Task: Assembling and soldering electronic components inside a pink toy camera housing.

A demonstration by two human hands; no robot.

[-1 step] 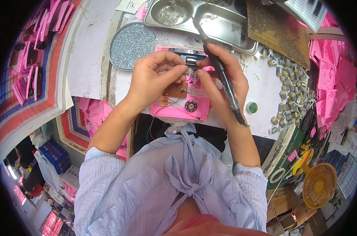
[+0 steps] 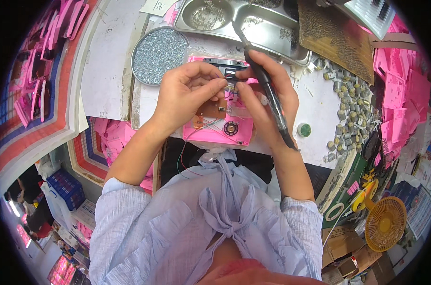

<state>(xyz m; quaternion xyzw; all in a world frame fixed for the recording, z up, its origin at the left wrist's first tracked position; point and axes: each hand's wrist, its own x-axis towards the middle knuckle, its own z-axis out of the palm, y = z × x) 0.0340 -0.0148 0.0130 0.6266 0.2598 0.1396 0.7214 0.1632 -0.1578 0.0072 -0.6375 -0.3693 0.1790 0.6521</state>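
In apparent wiring work calling next for steady placement, the left hand (image 2: 190,92) pinched what seemed a thin dark wire (image 2: 219,75) over the pink plastic casing (image 2: 213,136) on the white desk (image 2: 316,105), the right hand (image 2: 275,92) gripping a black pen-shaped tool (image 2: 273,100).

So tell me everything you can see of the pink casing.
The pink casing, apparently plastic and roughly rectangular, lies on the white worktop, inside facing up. Toward its near edge sits a round speaker; left of that are thin wires, some hanging past that edge, and above them a brown board. A dark strip runs along the far end. The left hand and right hand cover much of its upper part, hiding any contact.
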